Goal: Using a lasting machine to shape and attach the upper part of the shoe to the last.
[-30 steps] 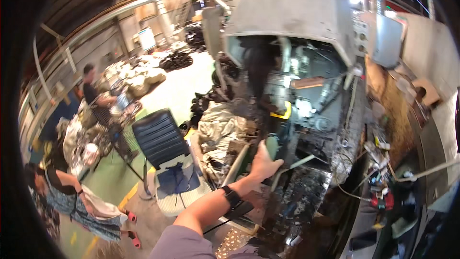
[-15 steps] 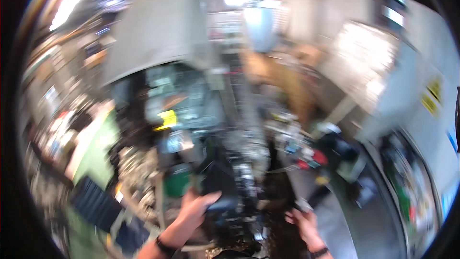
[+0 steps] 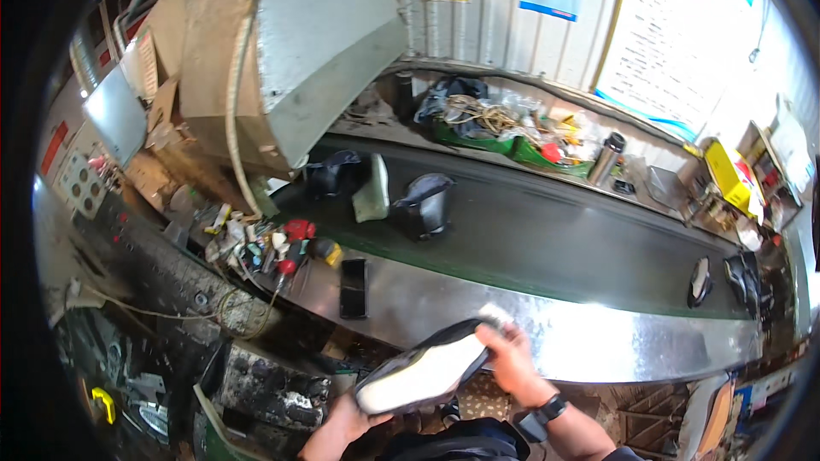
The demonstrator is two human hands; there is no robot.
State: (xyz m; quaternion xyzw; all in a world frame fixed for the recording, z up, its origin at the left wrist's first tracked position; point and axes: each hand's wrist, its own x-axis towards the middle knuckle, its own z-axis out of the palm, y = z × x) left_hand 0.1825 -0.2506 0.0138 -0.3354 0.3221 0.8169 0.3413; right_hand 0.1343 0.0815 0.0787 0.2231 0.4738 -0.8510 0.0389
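Note:
In front of me I hold a shoe upper with a white underside (image 3: 423, 373) and a dark rim, tilted with that underside facing up. My left hand (image 3: 346, 420) grips its lower left end, the fingers partly hidden beneath. At the upper right end my right hand (image 3: 512, 367) is closed on the shoe. A small whitish thing shows at those fingertips, too blurred to name. Beyond the metal ledge (image 3: 547, 320), a dark shoe upper (image 3: 425, 205) stands on the conveyor belt (image 3: 547, 235), beside a pale green sole-shaped piece (image 3: 372, 192) and another dark shoe piece (image 3: 333, 172).
A phone (image 3: 354, 288) and a red screwdriver-like tool (image 3: 295, 256) lie on the ledge at left. Further dark shoe pieces (image 3: 741, 282) sit at the belt's right. Behind it stand a flask (image 3: 606, 159) and a green tray (image 3: 538, 154) of clutter. A grey hood (image 3: 320, 43) overhangs the left.
My view has swung right, toward the belt and wall. Both hands, earlier apart, now hold the shoe upper between them; the left hand earlier showed nothing in it.

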